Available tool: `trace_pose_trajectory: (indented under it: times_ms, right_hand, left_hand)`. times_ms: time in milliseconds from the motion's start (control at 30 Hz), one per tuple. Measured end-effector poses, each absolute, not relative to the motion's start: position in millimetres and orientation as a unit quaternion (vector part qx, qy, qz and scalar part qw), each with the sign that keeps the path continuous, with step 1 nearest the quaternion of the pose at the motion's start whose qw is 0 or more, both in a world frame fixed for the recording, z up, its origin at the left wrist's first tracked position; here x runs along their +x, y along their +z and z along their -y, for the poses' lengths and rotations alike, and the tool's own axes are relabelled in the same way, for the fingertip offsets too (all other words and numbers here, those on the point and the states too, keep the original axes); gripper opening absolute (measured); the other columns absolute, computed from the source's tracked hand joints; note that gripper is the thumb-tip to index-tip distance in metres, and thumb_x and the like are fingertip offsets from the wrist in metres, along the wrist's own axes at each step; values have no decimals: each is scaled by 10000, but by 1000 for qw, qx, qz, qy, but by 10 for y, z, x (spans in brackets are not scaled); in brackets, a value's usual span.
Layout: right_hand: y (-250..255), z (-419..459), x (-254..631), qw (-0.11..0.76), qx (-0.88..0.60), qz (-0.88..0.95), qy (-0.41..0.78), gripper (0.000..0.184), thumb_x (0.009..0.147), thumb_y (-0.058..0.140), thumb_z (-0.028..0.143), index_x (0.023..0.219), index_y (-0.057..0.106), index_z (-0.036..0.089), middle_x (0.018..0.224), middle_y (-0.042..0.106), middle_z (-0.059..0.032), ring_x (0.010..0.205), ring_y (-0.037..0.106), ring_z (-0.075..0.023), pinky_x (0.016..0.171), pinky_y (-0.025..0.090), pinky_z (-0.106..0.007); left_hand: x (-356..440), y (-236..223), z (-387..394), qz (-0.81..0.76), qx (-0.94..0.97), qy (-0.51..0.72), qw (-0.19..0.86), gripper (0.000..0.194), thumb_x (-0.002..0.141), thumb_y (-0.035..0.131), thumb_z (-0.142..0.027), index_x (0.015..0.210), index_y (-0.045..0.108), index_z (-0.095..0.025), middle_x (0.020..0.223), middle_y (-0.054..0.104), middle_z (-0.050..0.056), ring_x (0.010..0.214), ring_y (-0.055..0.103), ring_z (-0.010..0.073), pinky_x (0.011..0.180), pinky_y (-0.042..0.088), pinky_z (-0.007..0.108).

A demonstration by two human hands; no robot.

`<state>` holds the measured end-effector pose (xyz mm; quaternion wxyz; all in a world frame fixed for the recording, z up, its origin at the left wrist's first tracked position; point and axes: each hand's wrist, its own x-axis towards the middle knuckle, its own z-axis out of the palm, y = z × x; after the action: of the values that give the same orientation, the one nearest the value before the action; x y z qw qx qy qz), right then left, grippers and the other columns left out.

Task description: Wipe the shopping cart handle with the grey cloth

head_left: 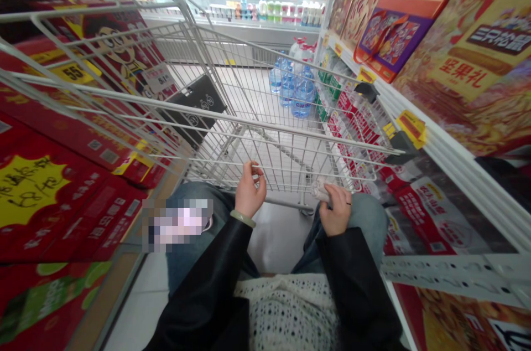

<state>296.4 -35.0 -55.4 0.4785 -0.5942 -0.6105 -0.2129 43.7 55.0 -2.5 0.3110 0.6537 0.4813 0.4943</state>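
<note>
My left fingers (249, 169) curl loosely beside the grey metal-wire cart (249, 120), grip unclear. My right fingers (340, 196) clasp a crumpled white wad (319, 189).

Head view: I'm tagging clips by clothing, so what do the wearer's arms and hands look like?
Long, black sleeves with a slight sheen cover both arms. The left hand has a pale bangle at the wrist; the right hand wears a thin, dark ring. Neither is gloved.

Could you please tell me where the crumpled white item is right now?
The crumpled white item is right of centre in the head view, at the fingers of the right hand, near the shopping cart.
</note>
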Motion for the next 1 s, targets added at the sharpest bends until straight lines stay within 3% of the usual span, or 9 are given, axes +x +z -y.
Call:
trace_pose_trajectory:
  times_ms: [267, 500, 700, 1000]
  right_hand:
    - [-535, 326, 2889, 481, -594, 609, -211, 488, 839, 520, 63, 1275, 665, 226, 1173, 732, -87, 1161, 625, -235, 1063, 503, -462]
    - [-599, 327, 2831, 459, -596, 628, -201, 485, 808, 521, 44, 1232, 677, 221, 1134, 747, -70, 1109, 631, -229, 1041, 521, -451]
    - [-417, 283, 2825, 493, -585, 600, -232, 476, 841, 551, 61, 1269, 667, 234, 1184, 727, -85, 1153, 627, -240, 1052, 517, -459]
    - [-653, 314, 2709, 472, -602, 612, -202, 498, 823, 518, 63, 1274, 657, 220, 1115, 735, -85, 1107, 614, -239, 1005, 521, -452]
  left_hand:
    - [446, -7, -533, -483, 652, 497, 309, 370, 881, 568, -195, 1226, 440, -234, 1023, 607, 45, 980, 655, 171, 841, 614, 337]
    - [446, -7, -536, -486, 652, 494, 309, 359, 887, 562, -196, 1220, 436, -239, 1003, 607, 34, 952, 658, 164, 831, 611, 328]
    - [444, -6, -531, -480, 654, 497, 308, 347, 892, 556, -200, 1218, 444, -234, 1028, 611, 49, 973, 657, 169, 833, 615, 330]
    - [442, -30, -540, -472, 646, 509, 317, 382, 873, 577, -196, 1233, 453, -237, 1017, 613, 43, 952, 664, 165, 832, 620, 329]
